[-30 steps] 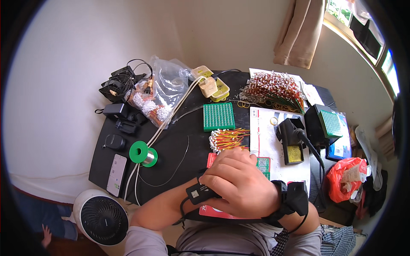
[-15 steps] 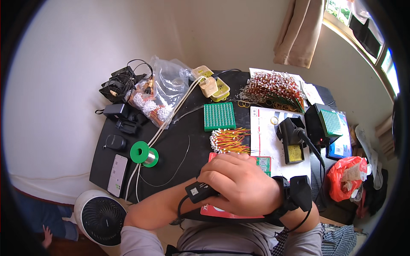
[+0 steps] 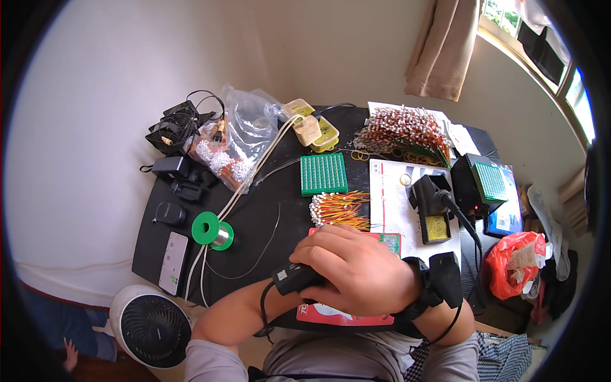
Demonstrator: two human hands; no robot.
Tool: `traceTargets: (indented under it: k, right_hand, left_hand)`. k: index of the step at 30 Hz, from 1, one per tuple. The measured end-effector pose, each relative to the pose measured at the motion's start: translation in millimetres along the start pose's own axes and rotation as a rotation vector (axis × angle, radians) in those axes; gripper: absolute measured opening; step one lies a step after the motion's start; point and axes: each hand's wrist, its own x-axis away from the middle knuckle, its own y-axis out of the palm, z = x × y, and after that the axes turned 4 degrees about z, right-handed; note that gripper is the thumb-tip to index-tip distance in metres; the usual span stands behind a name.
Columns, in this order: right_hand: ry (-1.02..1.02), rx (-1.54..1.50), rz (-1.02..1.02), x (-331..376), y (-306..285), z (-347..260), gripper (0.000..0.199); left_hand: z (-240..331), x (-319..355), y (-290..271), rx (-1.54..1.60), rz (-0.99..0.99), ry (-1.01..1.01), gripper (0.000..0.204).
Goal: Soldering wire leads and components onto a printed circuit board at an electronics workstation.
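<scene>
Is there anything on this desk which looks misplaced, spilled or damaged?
Nothing looks clearly spilled or damaged. Slightly untidy: a thin wire curls loosely over the table beside the green spool, and rubber bands lie scattered by the large wire bundle.

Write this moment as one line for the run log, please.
Right hand: at left wrist's black module, grip unclear | left forearm: hand mostly covered | nearby: red sheet, red-yellow wires, green grid block

Matt plastic wrist box (image 3: 294, 278), glossy clear-plastic bag (image 3: 247, 120), cloth curtain (image 3: 443, 51)
</scene>
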Motion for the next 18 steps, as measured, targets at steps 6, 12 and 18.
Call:
traceTargets:
  k: [6, 12, 18]
  right_hand:
    - [0.039, 0.071, 0.168, 18.7, -21.2, -2.5, 0.059]
    - [0.448, 0.147, 0.523, 107.2, -29.4, 32.0, 0.027]
    - [0.68, 0.371, 0.68, 166.3, -8.3, 56.6, 0.024]
  left_hand:
    - [-3.1, 12.4, -4.6, 0.05, 0.04, 0.002, 0.022]
    - [-22.0, 39.9, -12.8, 0.118, 0.179, -0.073, 0.018]
    - [-30.8, 60.1, -24.8, 0.359, 0.274, -0.455, 0.009]
